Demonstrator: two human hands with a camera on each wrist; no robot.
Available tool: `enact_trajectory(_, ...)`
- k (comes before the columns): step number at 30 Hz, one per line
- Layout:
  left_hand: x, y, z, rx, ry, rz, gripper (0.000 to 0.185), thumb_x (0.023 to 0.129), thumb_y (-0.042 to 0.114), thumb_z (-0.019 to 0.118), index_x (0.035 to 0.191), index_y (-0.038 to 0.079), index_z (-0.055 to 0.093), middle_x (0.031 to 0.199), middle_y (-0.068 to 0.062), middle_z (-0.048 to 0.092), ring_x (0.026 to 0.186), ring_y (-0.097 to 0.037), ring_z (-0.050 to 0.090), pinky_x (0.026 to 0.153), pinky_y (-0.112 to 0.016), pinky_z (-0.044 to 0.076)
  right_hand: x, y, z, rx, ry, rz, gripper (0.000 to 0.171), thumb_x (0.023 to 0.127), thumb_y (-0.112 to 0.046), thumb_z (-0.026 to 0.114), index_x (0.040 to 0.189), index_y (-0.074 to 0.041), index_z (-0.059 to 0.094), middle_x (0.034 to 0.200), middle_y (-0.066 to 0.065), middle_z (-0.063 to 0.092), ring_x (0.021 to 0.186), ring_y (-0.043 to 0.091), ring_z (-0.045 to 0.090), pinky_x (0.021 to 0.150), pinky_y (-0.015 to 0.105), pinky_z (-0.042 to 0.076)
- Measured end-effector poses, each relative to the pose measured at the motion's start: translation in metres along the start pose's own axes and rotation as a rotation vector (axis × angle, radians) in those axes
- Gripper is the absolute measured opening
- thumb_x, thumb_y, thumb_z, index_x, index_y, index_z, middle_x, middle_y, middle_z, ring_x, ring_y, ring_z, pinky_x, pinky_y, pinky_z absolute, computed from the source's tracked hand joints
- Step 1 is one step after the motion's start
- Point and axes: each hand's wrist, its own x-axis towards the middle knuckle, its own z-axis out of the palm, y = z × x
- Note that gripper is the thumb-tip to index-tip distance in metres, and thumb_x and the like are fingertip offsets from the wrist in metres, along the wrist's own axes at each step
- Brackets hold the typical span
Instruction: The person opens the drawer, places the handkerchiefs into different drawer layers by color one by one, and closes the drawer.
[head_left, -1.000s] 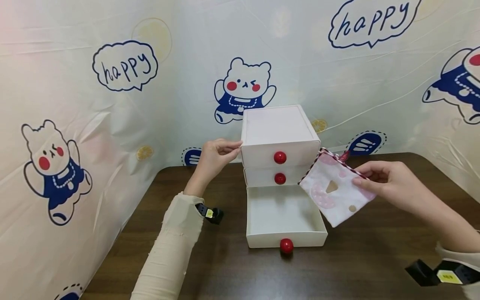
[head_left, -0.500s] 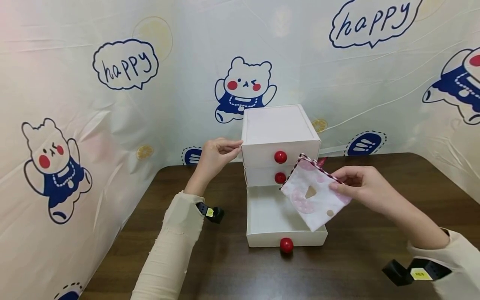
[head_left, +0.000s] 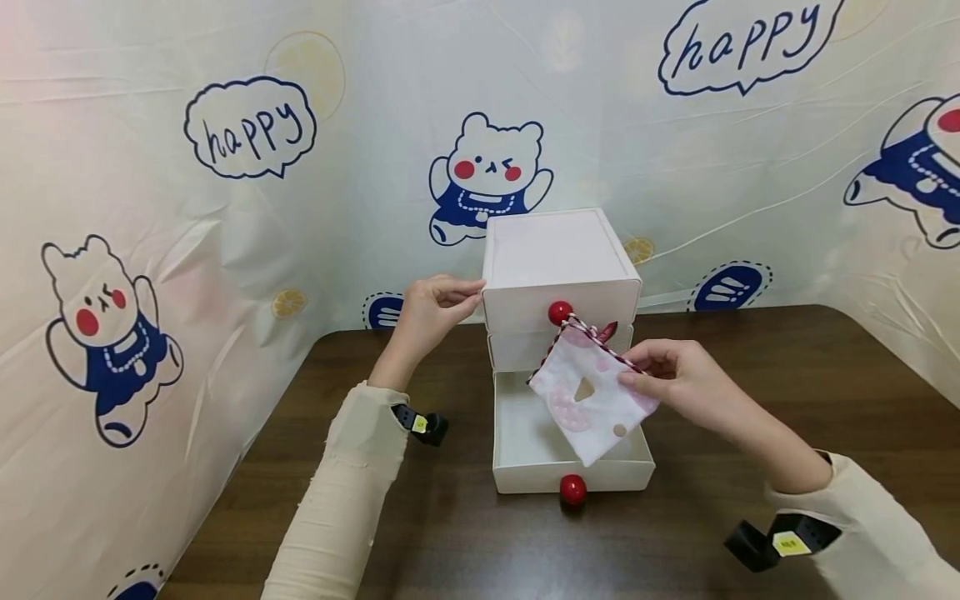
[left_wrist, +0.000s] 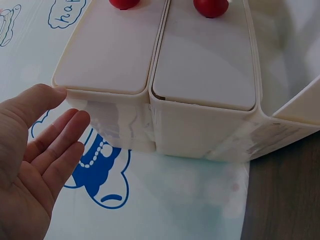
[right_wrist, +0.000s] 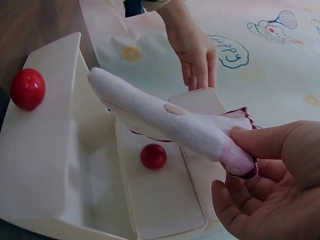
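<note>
- Your right hand [head_left: 678,379] pinches a small white cloth pouch [head_left: 588,400] by its upper edge, thumb on top and fingers curled beneath, so it is grasping the pouch
- The pouch hangs tilted from your right hand over the open bottom drawer [head_left: 525,450], its lower corner dipping inside the drawer's walls; from the right wrist view you cannot tell whether it touches the drawer floor
- It carries pink patches, a tan heart shape and a red-and-white cord along the edge nearest your fingers [right_wrist: 260,145]
- Your left hand [head_left: 431,312] rests against the upper left corner of the white drawer unit [head_left: 558,250], fingers straight and relaxed, fingertips [left_wrist: 75,120] touching its side wall; it grips nothing
- The unit stands between your two hands, with the pulled-out bottom drawer reaching toward you from under them
- A red knob [head_left: 558,313] on the top drawer sits just above the pouch's upper corner; the middle drawer's front lies behind the pouch
- The open drawer's own red knob [head_left: 573,490] lies on your side of your right hand, just above the dark wooden tabletop [head_left: 450,533]
- A printed sheet with bears and the word "happy" [head_left: 251,133] hangs beyond both hands
</note>
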Motion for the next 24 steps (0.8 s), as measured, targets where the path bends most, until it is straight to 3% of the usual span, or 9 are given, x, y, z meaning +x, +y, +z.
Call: enact_trajectory(24, 0.000, -0.004, 0.001, -0.016, 0.023, 0.035, 0.020, 0.081, 0.005, 0.069, 0.102, 0.005, 0.071, 0.090, -0.007, 0.066, 0.077, -0.016, 0.064, 0.067, -0.024, 0.054, 0.016, 0.002, 0.052, 0.074, 0.004, -0.024, 0.014, 0.083, -0.003, 0.066, 0.093, 0.005, 0.062, 0.078, 0.007, 0.058, 0.070, 0.019, 0.050, 0.056, 0.022, 0.046)
